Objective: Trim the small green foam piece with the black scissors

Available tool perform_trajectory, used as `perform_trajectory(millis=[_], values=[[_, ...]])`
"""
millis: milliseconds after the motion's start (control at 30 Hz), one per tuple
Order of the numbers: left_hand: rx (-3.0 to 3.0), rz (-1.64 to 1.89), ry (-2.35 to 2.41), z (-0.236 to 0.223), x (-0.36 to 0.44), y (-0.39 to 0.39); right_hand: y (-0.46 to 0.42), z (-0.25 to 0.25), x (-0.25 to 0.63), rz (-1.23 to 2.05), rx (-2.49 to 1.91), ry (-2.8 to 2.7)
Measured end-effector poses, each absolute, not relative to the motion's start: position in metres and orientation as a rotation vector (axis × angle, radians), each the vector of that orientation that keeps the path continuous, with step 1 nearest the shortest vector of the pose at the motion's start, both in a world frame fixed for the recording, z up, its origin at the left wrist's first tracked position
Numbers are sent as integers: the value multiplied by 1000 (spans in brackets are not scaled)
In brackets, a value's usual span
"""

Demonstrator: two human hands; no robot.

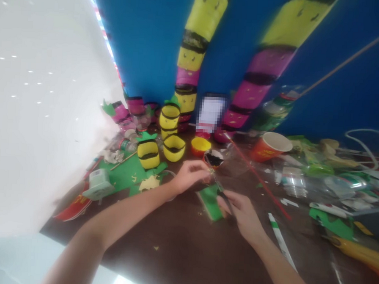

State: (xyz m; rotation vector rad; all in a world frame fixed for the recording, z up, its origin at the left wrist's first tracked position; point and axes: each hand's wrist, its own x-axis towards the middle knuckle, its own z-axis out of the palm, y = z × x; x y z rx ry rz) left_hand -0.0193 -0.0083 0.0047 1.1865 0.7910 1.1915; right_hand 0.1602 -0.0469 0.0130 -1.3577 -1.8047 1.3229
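Observation:
My right hand (244, 215) is closed around the dark handle of what look like scissors (218, 183), their thin metal blades pointing away and up to the left. At the blades, my left hand (192, 175) pinches a tiny yellowish piece (211, 171), too blurred to name. A green strip (212, 204) lies on the table beneath both hands. Just beyond the fingers stand a small cup with black contents (214, 159) and a yellow cup (200, 146). Yellow containers with black rims (174, 149) stand to the left of them.
On the dark table (177, 251), a white-and-green marker (281, 240), a yellow-handled tool (358, 252) and clear plastic bottle parts (293, 181) lie right. A red paper cup (268, 148) stands behind. Green sheets (124, 172) and a pale glue gun-like white piece (98, 184) are left.

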Motion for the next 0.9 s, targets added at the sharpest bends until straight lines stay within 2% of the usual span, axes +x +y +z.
perform_trajectory(millis=[900], values=[[1149, 1200, 770, 1, -19, -7, -47, 14, 162, 1278, -1379, -1848]])
